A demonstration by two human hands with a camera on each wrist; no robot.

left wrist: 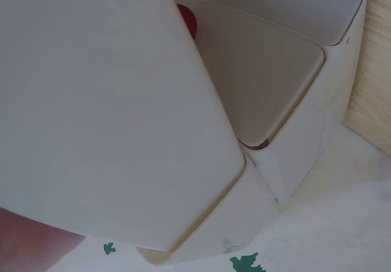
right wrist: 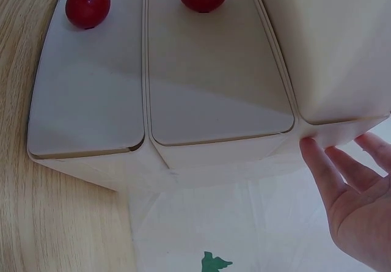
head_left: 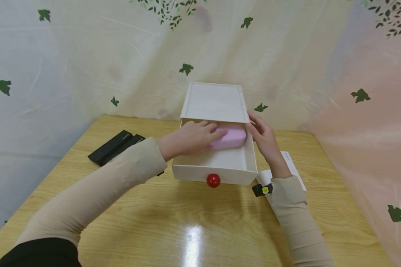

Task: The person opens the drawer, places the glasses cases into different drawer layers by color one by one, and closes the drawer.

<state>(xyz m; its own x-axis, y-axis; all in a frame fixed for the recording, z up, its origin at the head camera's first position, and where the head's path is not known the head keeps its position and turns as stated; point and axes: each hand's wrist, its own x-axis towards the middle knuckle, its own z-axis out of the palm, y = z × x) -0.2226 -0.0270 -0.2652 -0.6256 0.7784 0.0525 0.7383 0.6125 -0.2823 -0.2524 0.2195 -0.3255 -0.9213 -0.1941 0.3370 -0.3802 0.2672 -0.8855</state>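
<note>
A white drawer cabinet (head_left: 217,102) stands at the table's back, its top drawer (head_left: 187,172) pulled out by a round red knob (head_left: 213,180). Inside, toward the back of that drawer, lies a pink oblong case (head_left: 235,138) with rounded edges. My left hand (head_left: 195,138) reaches in from the left and holds the case's left end, its fingers over the top and its thumb low in front. On the right, my right hand (head_left: 265,139) rests its extended fingertips against the cabinet's side, also visible in the right wrist view. The left wrist view mostly shows the drawer front (left wrist: 110,101).
Two lower drawers with red knobs, including a middle drawer (right wrist: 214,82), are closed. A black oblong case (head_left: 110,148) lies left of the cabinet, partly behind my left sleeve. A white box (head_left: 292,168) lies beside my right wrist. A leaf-patterned curtain (head_left: 147,74) hangs behind the table.
</note>
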